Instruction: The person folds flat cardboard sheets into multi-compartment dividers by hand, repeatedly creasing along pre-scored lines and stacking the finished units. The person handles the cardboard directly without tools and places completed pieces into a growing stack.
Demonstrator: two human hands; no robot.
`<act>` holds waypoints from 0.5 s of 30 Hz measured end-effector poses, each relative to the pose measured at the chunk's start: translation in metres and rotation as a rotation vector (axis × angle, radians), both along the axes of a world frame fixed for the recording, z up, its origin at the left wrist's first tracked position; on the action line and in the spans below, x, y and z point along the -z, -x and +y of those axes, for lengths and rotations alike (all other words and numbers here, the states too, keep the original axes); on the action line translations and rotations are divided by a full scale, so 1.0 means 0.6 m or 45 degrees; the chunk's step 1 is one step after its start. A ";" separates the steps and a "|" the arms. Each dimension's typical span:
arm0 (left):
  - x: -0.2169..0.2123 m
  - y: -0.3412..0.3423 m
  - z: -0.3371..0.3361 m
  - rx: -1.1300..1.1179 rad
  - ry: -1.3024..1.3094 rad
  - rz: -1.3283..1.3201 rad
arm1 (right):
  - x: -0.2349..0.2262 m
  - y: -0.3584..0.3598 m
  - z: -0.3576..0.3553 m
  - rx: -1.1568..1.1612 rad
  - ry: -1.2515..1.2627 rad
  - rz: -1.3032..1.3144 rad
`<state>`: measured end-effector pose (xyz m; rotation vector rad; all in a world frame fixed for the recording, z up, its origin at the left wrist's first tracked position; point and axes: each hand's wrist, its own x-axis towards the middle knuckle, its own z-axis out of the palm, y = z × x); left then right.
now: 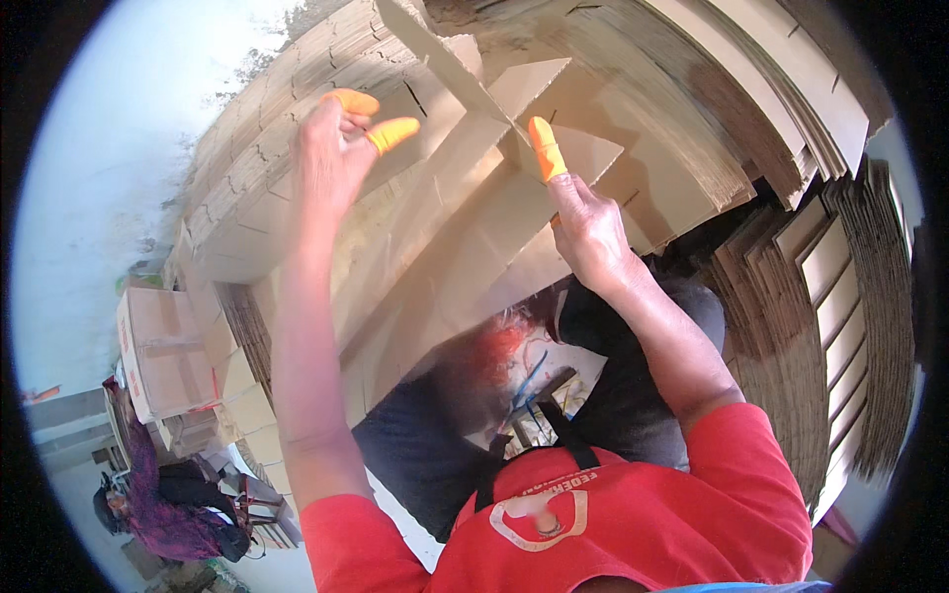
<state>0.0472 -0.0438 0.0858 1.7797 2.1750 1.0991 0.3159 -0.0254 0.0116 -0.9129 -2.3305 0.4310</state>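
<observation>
My left hand (331, 163) is raised left of centre, its orange-capped thumb and finger held apart with nothing between them. My right hand (596, 227) pinches a brown cardboard strip (450, 74) near its right end, an orange finger cap lying along it. That strip stands on edge and crosses other long cardboard strips (425, 262), which run slantwise down toward my lap. Whether they are slotted together I cannot tell. Part of my right hand's grip is hidden behind its own fingers.
Stacked cardboard sheets (287, 128) rise at the far left, with more stacks (781, 89) at the far right and bundled pieces (791, 326) on the right. A taped carton (168, 351) stands at left. Another person (178, 504) is at the lower left.
</observation>
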 end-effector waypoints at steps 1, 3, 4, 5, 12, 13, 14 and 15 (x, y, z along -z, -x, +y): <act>0.003 0.032 0.031 -0.087 -0.008 0.213 | 0.004 -0.001 0.000 -0.003 -0.011 -0.001; 0.037 0.078 0.069 -0.135 -0.002 0.593 | 0.004 0.003 -0.003 -0.026 -0.057 0.051; 0.058 0.095 0.078 -0.164 0.007 0.782 | 0.003 0.009 -0.006 -0.042 -0.089 0.098; 0.074 0.100 0.087 -0.201 0.044 0.814 | 0.002 0.009 -0.007 -0.045 -0.092 0.091; 0.145 0.131 0.110 -0.121 -0.016 0.955 | 0.009 0.006 -0.006 -0.063 -0.131 0.097; 0.145 0.134 0.111 -0.071 -0.058 0.970 | 0.010 0.005 -0.005 -0.068 -0.144 0.093; 0.146 0.134 0.110 -0.065 -0.065 0.929 | 0.011 0.003 -0.005 -0.074 -0.156 0.089; 0.147 0.135 0.107 -0.058 -0.072 0.888 | 0.013 0.001 -0.007 -0.078 -0.140 0.071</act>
